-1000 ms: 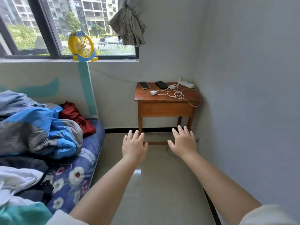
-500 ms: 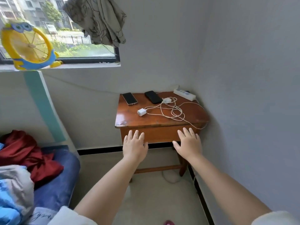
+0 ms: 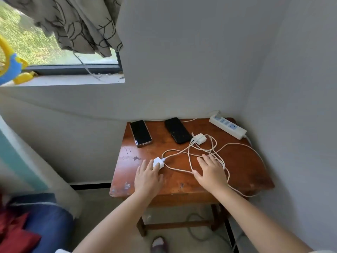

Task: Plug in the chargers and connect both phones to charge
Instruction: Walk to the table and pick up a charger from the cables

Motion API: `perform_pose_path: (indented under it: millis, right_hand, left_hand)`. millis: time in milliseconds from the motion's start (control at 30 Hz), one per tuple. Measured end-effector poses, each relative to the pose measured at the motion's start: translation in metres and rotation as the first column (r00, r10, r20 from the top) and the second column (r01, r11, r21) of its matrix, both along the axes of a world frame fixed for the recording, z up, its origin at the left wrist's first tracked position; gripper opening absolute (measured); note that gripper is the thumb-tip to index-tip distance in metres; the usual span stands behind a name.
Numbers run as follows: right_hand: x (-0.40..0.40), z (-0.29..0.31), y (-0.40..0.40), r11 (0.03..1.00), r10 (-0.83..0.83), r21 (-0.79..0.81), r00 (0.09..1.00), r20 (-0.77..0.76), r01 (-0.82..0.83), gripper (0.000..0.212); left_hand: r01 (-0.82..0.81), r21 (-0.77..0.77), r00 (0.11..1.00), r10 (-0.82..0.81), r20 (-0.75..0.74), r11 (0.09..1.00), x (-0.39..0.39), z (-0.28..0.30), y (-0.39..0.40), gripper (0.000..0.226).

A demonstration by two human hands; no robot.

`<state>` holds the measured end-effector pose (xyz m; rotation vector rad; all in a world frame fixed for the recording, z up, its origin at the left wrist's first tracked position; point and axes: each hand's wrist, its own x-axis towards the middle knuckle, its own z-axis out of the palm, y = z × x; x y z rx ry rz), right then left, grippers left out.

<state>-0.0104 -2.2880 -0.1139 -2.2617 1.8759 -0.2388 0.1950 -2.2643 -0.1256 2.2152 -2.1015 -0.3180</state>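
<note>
Two dark phones lie face up at the back of a small wooden table (image 3: 242, 167): the left phone (image 3: 140, 133) and the right phone (image 3: 177, 130). A white charger (image 3: 158, 162) sits near the front left, a second white charger (image 3: 199, 138) by the right phone. Their white cables (image 3: 215, 148) lie tangled across the middle. A white power strip (image 3: 228, 126) rests at the back right corner. My left hand (image 3: 148, 178) is open, fingertips at the near charger. My right hand (image 3: 211, 170) is open, flat over the cables.
Grey walls close in behind and to the right of the table. A window with a hanging curtain (image 3: 76, 24) and a yellow toy fan (image 3: 11, 64) is at upper left. A bed with blue bedding (image 3: 45, 221) lies at lower left. One foot (image 3: 158, 243) shows below.
I have come close to the table. Both hands moved from in front of its edge onto the tabletop, the left reaching the near charger, the right landing on the cables.
</note>
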Motion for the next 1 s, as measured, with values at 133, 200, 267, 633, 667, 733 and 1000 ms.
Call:
perform_pose_path:
  millis: [133,200,267,633,667,733,1000]
  right_hand:
    - [-0.007,-0.005,-0.055,0.998,-0.054,0.013,0.998,0.039,0.053,0.049]
    - [-0.011,-0.006,-0.077,0.996,-0.074,0.042,0.996,0.045,0.072,0.047]
    - [-0.011,-0.006,-0.097,0.996,-0.083,0.046,0.996,0.041,0.081,0.044]
    - [0.010,-0.033,-0.119,0.991,0.009,0.136,0.997,-0.080,0.002,0.026]
    - [0.010,-0.032,-0.122,0.990,0.020,0.140,0.997,-0.076,-0.009,0.027]
    - [0.010,-0.028,-0.129,0.985,0.052,0.169,0.995,-0.089,-0.036,0.029]
    - [0.005,0.009,-0.165,0.979,-0.001,0.202,0.993,0.118,-0.024,0.023]
  left_hand:
    - [0.085,0.047,0.995,-0.083,-0.049,0.995,0.003,-0.018,-0.064,0.049]
    - [0.146,0.084,0.987,-0.140,-0.078,0.986,0.003,-0.027,-0.088,0.049]
    - [0.207,0.105,0.974,-0.194,-0.119,0.973,0.000,-0.035,-0.111,0.049]
    - [0.387,0.224,0.921,-0.366,-0.132,0.894,-0.016,-0.058,-0.139,0.051]
    - [0.384,0.220,0.923,-0.363,-0.129,0.897,-0.016,-0.058,-0.139,0.051]
    - [0.374,0.213,0.927,-0.355,-0.121,0.903,-0.016,-0.057,-0.138,0.051]
    - [0.307,0.203,0.952,-0.298,-0.072,0.930,-0.028,-0.048,-0.147,0.049]
